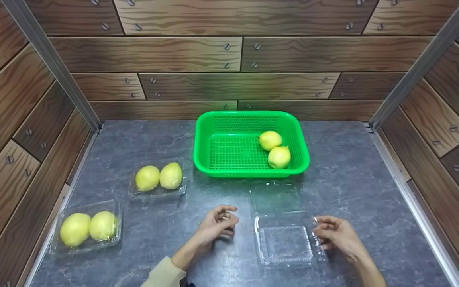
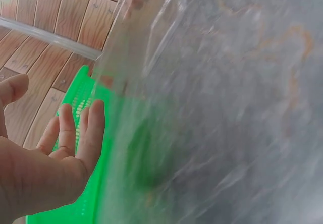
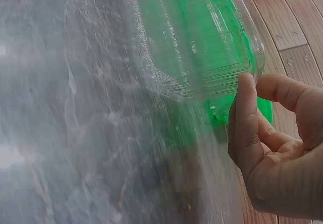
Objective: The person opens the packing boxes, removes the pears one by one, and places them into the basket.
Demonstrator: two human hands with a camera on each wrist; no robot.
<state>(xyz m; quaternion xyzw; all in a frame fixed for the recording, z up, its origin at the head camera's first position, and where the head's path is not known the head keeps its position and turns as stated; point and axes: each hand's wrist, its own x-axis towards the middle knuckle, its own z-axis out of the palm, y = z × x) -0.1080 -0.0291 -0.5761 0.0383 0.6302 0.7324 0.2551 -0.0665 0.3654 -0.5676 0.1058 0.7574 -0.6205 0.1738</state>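
Observation:
A clear plastic clamshell box (image 1: pixel 286 243) lies opened out on the table, its lid (image 1: pixel 276 198) folded back toward the green basket. At the box's right edge my right hand (image 1: pixel 339 235) pinches the rim between thumb and fingers, as the right wrist view also shows for the box wall (image 3: pixel 212 77). My left hand (image 1: pixel 216 224) hovers left of the box, fingers loosely bent, with nothing in it. Two yellow-green pears, one behind (image 1: pixel 270 140) and one in front (image 1: pixel 279 157), sit in the right part of the green basket (image 1: pixel 201 159).
Two more clear boxes stand at the left, each with two pears: one nearer (image 1: pixel 87 228) by the left wall and one farther back (image 1: pixel 158 178). Wood-patterned panels (image 1: pixel 189 54) enclose the grey marbled table (image 1: pixel 357 171) at the back and sides.

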